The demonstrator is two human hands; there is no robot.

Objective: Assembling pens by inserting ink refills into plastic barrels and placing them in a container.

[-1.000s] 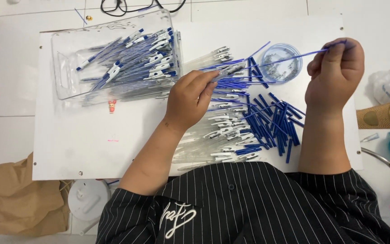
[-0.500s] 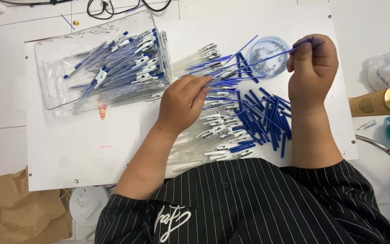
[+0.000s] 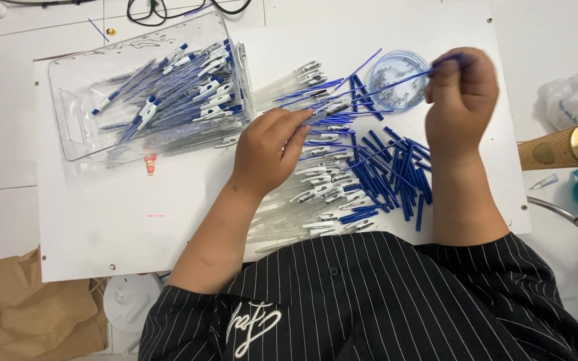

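My right hand (image 3: 461,100) pinches a blue refill (image 3: 396,81), left hand (image 3: 269,150) grips a clear pen tube (image 3: 322,115) (bin (image 3: 75,127) part full, many loose).

Brown paper bag (image 3: 31,314), black cable (image 3: 168,8)

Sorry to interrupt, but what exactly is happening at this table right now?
A person is working with pen parts on a white board. The right hand pinches a thin blue refill over a small round dish. The left hand rests on clear barrels. A clear box holds finished pens.
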